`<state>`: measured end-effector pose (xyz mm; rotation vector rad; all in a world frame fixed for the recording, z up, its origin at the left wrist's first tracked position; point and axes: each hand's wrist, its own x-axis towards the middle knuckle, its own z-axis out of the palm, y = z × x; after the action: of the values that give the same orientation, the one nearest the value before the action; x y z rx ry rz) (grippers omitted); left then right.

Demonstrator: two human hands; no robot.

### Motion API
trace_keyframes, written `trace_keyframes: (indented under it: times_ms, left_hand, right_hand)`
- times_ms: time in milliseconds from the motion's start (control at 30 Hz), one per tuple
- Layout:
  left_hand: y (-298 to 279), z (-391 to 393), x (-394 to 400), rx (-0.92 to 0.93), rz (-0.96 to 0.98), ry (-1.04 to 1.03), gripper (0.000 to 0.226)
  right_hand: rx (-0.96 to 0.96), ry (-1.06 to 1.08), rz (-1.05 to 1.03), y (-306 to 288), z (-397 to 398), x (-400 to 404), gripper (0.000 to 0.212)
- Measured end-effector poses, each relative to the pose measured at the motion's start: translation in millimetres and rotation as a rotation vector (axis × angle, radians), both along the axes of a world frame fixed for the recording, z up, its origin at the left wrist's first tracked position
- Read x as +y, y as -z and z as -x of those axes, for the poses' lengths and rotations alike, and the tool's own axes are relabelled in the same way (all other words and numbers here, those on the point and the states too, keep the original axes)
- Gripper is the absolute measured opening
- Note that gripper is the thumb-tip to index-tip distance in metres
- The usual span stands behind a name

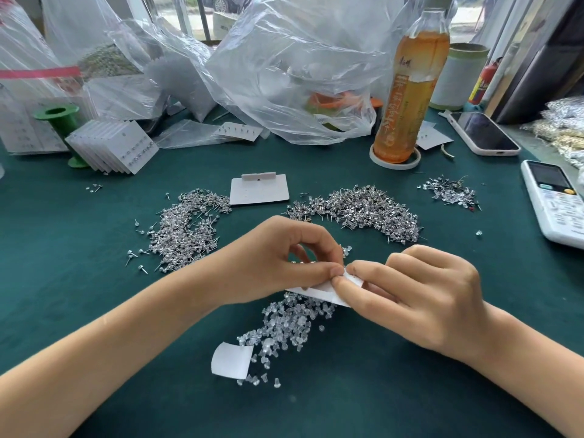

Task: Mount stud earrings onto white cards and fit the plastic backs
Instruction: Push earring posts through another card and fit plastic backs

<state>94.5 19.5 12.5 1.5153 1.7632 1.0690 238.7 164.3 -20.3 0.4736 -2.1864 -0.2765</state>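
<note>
Left hand (278,263) and right hand (420,295), fingers curled, both pinch white card (331,294) above plastic backs (284,327).

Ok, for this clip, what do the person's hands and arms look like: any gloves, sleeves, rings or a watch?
Both forearms are bare as far as the frame shows, with no sleeves in view. The left hand and the right hand wear no gloves. No rings, watch, bracelets or markings show on the visible fingers and wrists. The nails look short and unpainted where they can be seen.
</note>
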Motion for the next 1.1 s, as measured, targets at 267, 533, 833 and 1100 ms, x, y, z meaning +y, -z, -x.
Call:
trace_keyframes:
  times_ms: [267, 533, 833, 1100]
  left_hand:
    - [-0.9, 8.0, 2.6, -0.099, 0.052, 0.025, 0.007]
    - [16.2, 29.7, 14.4, 0.275, -0.024, -0.280, 0.011]
    - [22.2, 26.0, 23.0, 0.365, -0.011, -0.134, 0.007]
    - [25.4, 29.2, 23.0, 0.166, -0.040, -0.244, 0.004]
  right_hand:
    - [0.045, -0.011, -0.018, 1.5, 1.4, 1.8, 0.019]
    - [0.154, 0.093, 1.031, 0.1, 6.3, 18.0, 0.013]
    - [0.064, 0.096, 1.257, 0.8, 10.0, 18.5, 0.013]
    - [0.023, 0.069, 1.133, 2.1, 6.3, 16.7, 0.011]
